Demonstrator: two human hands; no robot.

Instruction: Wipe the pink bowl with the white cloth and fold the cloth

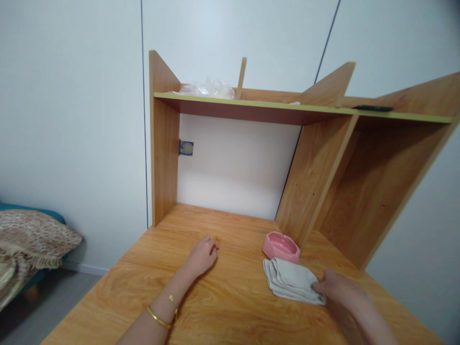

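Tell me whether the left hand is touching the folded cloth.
No, the left hand is well apart from the folded cloth, whose right end the right hand touches.

1. Between the left hand (204,254) and the folded cloth (293,279), I can see a broad lane of bare tabletop (233,297).
2. Beyond the left hand, that lane runs under the shelf (230,109) to the white wall (237,167), which stops it.
3. The left side panel (166,148) and the upright divider (316,167) hem it in; the shelf bars lifting there.
4. The pink bowl (278,252), near the divider's foot, blocks going straight back past the cloth.
5. The right hand (341,288) obstructs the cloth's right edge.
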